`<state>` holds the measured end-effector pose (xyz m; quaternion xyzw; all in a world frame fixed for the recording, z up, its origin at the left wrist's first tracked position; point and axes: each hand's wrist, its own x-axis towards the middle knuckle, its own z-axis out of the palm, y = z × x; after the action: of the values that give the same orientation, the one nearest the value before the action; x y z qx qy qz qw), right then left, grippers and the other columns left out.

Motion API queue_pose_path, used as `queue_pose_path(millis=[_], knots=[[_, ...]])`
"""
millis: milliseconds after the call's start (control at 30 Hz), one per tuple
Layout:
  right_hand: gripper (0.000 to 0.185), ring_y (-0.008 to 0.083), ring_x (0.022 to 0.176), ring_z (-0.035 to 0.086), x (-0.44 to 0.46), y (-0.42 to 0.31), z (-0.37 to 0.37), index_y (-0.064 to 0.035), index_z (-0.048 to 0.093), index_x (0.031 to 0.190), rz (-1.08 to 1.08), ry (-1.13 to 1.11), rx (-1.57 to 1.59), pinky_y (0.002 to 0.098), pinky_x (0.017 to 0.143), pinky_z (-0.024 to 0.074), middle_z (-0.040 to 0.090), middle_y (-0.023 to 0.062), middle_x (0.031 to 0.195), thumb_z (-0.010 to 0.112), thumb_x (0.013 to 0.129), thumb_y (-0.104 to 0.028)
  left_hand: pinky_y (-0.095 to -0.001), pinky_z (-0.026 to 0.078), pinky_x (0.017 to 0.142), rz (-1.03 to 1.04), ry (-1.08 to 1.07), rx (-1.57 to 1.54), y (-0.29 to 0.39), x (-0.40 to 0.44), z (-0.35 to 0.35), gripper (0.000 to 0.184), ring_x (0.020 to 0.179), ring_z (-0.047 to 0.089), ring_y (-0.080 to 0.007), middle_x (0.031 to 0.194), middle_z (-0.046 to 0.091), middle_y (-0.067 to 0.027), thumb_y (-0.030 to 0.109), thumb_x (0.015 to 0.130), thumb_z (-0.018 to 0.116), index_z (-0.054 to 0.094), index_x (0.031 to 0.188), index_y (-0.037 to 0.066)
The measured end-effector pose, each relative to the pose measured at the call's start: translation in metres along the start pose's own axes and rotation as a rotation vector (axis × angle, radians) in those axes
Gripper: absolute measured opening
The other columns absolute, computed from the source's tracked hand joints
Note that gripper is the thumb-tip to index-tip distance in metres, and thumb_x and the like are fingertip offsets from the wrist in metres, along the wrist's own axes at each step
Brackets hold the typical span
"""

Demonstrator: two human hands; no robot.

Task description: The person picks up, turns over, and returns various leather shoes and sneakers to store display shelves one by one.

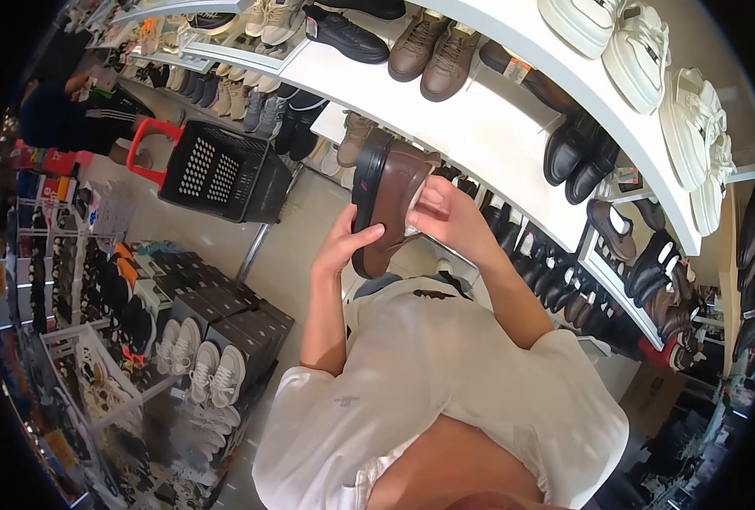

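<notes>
A brown leather shoe (394,200) with a thick black sole is held up on its side in front of my chest, its sole facing left. My left hand (343,242) grips it near one end, thumb on the leather and fingers against the sole. At the shoe's opening, my right hand (449,217) has its thumb and fingers closed on the edge. A whitish bit shows by that thumb; whether it is lining or paper, I cannot tell.
White shelves (513,110) with brown, black and white shoes curve across the front and right. A black basket (216,170) with a red handle stands at the left, a person (63,115) beyond it. Dark shoeboxes (216,297) and white sneakers (216,374) are stacked lower left.
</notes>
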<state>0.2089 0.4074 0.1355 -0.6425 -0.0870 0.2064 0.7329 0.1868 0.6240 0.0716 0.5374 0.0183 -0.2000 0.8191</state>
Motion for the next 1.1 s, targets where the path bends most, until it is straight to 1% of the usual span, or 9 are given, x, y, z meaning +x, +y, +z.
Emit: queue_pose_path(millis=[67,233,500,733,833,867,933,1000,1100], knots=[[0.061,0.0192,0.119,0.052,0.003,0.008,-0.001,0.0010,0.037,0.136,-0.110,-0.045,-0.145,0.0348,0.103,0.0419,0.052,0.0116,0.130,0.067,0.083,0.001,-0.0315,0.042,0.096,-0.004,-0.028,0.023,0.003,0.003,0.002,0.069,0.111,0.055,-0.0180,0.121,0.057,-0.0110,0.023,0.077,0.077,0.045,0.132,-0.003],[0.061,0.0254,0.121,0.053,0.014,0.025,0.000,0.0044,0.038,0.130,0.008,0.089,-0.019,0.0371,0.103,0.0428,0.052,0.0162,0.127,0.066,0.076,0.003,-0.0298,0.042,0.096,0.010,-0.048,0.110,0.005,0.012,0.006,0.066,0.112,0.054,-0.0162,0.123,0.057,-0.0100,0.024,0.081,0.074,0.044,0.135,0.000],[0.063,0.0251,0.110,0.057,0.026,0.035,0.014,0.0082,0.039,0.125,0.111,0.316,-0.215,0.0350,0.091,0.0478,0.054,0.0214,0.120,0.070,0.076,-0.017,-0.0363,0.047,0.094,-0.076,-0.069,-0.274,-0.006,0.024,-0.008,0.070,0.112,0.057,-0.0248,0.126,0.056,-0.0144,0.030,0.081,0.069,0.043,0.136,-0.003],[0.049,0.0185,0.095,0.056,0.008,-0.007,0.006,0.0038,0.046,0.118,0.179,0.332,-0.059,0.0306,0.080,0.0469,0.056,0.0133,0.104,0.064,0.074,-0.009,-0.0386,0.048,0.097,-0.169,-0.061,-0.454,-0.013,0.018,-0.015,0.065,0.113,0.058,-0.0279,0.126,0.056,-0.0166,0.027,0.084,0.066,0.041,0.137,-0.001],[0.049,0.0195,0.089,0.061,-0.006,-0.043,0.005,0.0049,0.045,0.120,0.179,0.275,-0.252,0.0296,0.078,0.0494,0.060,0.0154,0.103,0.060,0.076,-0.007,-0.0444,0.049,0.092,-0.114,-0.100,-0.641,-0.020,0.022,-0.019,0.084,0.108,0.059,-0.0325,0.118,0.059,-0.0225,0.059,0.086,0.047,0.036,0.140,-0.003],[0.050,0.0202,0.087,0.063,-0.008,-0.048,0.003,0.0051,0.044,0.122,0.158,0.239,-0.255,0.0296,0.077,0.0507,0.061,0.0168,0.105,0.058,0.076,-0.006,-0.0444,0.049,0.092,-0.114,-0.089,-0.635,-0.023,0.024,-0.021,0.084,0.108,0.059,-0.0325,0.118,0.059,-0.0225,0.059,0.086,0.047,0.036,0.140,-0.003],[0.055,0.0219,0.085,0.065,-0.016,-0.060,0.004,0.0063,0.042,0.126,0.039,0.205,0.022,0.0300,0.077,0.0527,0.060,0.0210,0.110,0.058,0.076,-0.010,-0.0454,0.049,0.082,0.044,-0.444,-0.826,-0.033,0.030,-0.026,0.090,0.096,0.059,-0.0302,0.106,0.060,-0.0208,0.065,0.084,0.046,0.032,0.144,0.000],[0.058,0.0244,0.097,0.063,-0.021,-0.067,0.000,0.0049,0.039,0.131,-0.041,0.116,0.270,0.0350,0.085,0.0503,0.059,0.0191,0.114,0.056,0.076,-0.004,-0.0433,0.045,0.076,0.023,-0.224,-0.834,-0.022,0.021,-0.010,0.098,0.086,0.055,-0.0276,0.095,0.058,-0.0182,0.071,0.081,0.047,0.028,0.146,0.001],[0.074,0.0225,0.085,0.062,-0.021,-0.059,0.006,0.0096,0.036,0.135,-0.093,0.268,0.206,0.0296,0.069,0.0500,0.056,0.0265,0.119,0.063,0.075,-0.024,-0.0427,0.050,0.067,0.157,-0.426,-0.883,-0.032,0.027,-0.018,0.098,0.078,0.061,-0.0305,0.096,0.060,-0.0236,0.071,0.077,0.049,0.036,0.141,-0.001]])
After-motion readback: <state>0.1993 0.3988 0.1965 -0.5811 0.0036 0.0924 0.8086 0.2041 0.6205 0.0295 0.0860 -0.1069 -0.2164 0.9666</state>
